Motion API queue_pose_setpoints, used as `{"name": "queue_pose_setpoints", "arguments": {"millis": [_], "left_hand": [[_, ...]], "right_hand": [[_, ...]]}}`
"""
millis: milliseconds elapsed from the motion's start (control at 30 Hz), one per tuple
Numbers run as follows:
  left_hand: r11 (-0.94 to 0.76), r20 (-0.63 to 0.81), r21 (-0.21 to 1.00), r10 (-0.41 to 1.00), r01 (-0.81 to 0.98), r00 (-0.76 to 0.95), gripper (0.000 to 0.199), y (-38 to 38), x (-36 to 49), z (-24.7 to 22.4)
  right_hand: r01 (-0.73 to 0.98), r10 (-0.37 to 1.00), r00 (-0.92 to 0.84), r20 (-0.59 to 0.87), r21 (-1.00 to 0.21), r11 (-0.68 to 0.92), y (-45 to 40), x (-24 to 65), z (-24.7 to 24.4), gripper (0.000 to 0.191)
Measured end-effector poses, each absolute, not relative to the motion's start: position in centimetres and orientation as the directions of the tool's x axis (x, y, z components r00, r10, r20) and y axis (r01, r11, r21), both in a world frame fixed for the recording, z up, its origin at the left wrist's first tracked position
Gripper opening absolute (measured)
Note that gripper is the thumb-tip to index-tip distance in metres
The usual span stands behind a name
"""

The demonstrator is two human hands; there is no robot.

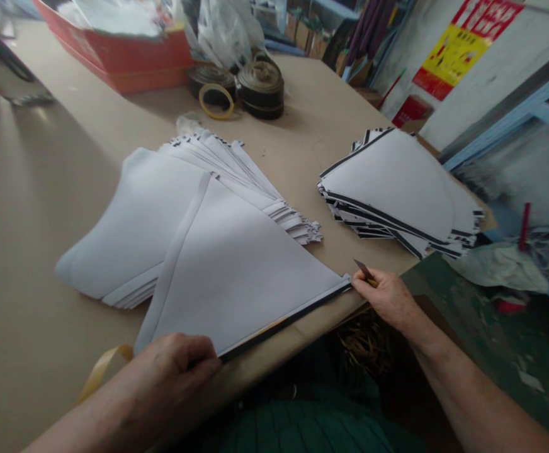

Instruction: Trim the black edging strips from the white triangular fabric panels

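Observation:
A white triangular sheet panel [241, 258], with a dark strip [284, 318] along its near edge, lies by the table's front edge. The fingers of my left hand [180, 362] are curled closed on that edge at its left end. My right hand [385, 299] is closed at the panel's right corner and holds a small knife blade [363, 270], which points up and left. A yellowish tape [104, 371] loops up behind my left wrist. Under and behind the panel is a fanned stack of similar white panels [137, 214].
To the right, another pile of white panels [392, 179] has black-edged borders. Rolls of dark strip [261, 88], a yellow tape ring [216, 102] and a red bin [118, 60] stand farther back. A shiny metal object [10, 63] is at upper left. Scraps [366, 343] lie below the table edge.

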State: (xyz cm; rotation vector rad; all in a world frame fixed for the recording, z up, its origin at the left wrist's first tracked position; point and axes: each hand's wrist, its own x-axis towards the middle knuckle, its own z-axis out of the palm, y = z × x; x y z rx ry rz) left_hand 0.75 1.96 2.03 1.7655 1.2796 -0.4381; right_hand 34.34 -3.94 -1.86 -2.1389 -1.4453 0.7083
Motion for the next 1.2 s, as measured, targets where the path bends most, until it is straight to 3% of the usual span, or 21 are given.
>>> {"name": "queue_pose_setpoints", "arguments": {"millis": [267, 433, 700, 867, 933, 1100, 1200], "left_hand": [[-0.074, -0.706, 0.426, 0.596, 0.902, 0.382, 0.035, 2.1, 0.7, 1.3], [-0.063, -0.715, 0.43, 0.586, 0.901, 0.382, 0.035, 2.1, 0.6, 1.1], [-0.069, -0.764, 0.394, 0.53, 0.916, 0.369, 0.034, 2.4, 1.0, 1.5], [-0.075, -0.764, 0.399, 0.525, 0.914, 0.376, 0.031, 2.4, 0.9, 1.3], [-0.074, -0.755, 0.408, 0.533, 0.91, 0.382, 0.031, 2.3, 0.8, 1.2], [-0.059, -0.728, 0.443, 0.559, 0.894, 0.398, 0.029, 2.3, 0.6, 0.9], [-0.075, -0.716, 0.455, 0.562, 0.888, 0.414, 0.029, 2.2, 0.6, 0.9]], "right_hand": [[0.845, 0.969, 0.183, -0.167, -0.477, -0.241, -3.0, 34.4, -2.1, 0.02], [0.866, 0.969, 0.164, -0.184, -0.443, -0.231, -2.9, 34.2, -2.0, 0.019], [0.935, 0.951, 0.156, -0.267, -0.269, -0.229, -2.5, 34.2, -1.3, 0.013], [0.948, 0.942, 0.241, -0.236, -0.15, -0.28, -2.3, 35.1, -1.0, 0.024], [0.939, 0.954, 0.221, -0.204, -0.221, -0.265, -2.2, 34.5, -0.4, 0.019], [0.7, 0.977, -0.012, -0.212, -0.7, -0.143, -2.1, 31.2, 0.6, 0.019], [0.628, 0.97, -0.082, -0.23, -0.767, -0.129, -1.9, 29.8, -0.1, 0.02]]}}
